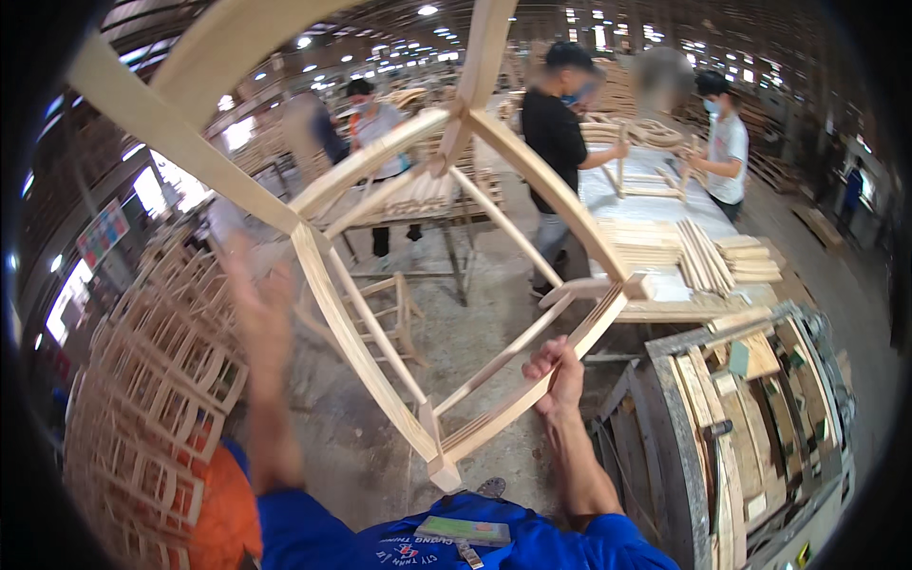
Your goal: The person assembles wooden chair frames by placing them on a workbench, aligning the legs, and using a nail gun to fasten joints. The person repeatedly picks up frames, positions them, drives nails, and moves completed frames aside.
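Note:
A bare wooden chair frame [334,323] is tilted up in front of me, with curved seat rails, thin round stretchers and an open middle. My right hand [560,376] is closed around its lower right rail, fingers wrapped over the wood. Off to the frame's left, my left hand [251,285] is raised and blurred by motion. Its fingers look stretched out, with the thumb apart, and nothing shows in it. Long curved back parts [180,142] of the frame reach past the upper left edge of the view.
Many stacked chair frames [161,380] stand at left, beside an orange item [226,503]. At right is a bench or machine [760,418] with wood pieces. A worktable [665,302] bears slats [703,256]; several people work beyond. A smaller wooden frame [394,313] stands on the floor.

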A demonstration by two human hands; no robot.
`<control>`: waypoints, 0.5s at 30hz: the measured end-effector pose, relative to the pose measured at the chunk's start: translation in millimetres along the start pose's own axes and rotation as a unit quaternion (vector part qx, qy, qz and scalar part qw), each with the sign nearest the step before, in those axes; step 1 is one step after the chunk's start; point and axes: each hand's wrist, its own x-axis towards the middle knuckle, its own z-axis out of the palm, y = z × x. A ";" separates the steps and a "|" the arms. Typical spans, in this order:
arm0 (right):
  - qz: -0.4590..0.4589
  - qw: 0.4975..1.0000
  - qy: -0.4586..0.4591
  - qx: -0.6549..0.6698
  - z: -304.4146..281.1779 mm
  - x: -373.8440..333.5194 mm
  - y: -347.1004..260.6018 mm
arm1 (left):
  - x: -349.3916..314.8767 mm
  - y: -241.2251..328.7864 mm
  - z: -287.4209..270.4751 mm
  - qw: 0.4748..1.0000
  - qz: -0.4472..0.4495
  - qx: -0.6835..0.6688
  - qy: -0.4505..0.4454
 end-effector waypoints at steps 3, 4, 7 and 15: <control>-0.125 0.989 -0.058 -0.052 28.9 -11.8 -37.5 | -61.8 -35.7 93.8 0.911 -0.260 -0.318 -0.046; -0.166 0.981 -0.066 -0.081 35.2 -17.0 -49.3 | -62.1 -40.1 115.9 0.876 -0.288 -0.387 -0.012; -0.273 0.939 -0.020 -0.208 52.6 -43.4 -75.3 | -47.6 -58.6 166.1 0.800 -0.342 -0.493 -0.032; -0.537 0.495 0.363 -0.579 100.6 -336.7 -268.1 | -7.5 -37.9 262.0 0.660 -0.352 -0.642 -0.171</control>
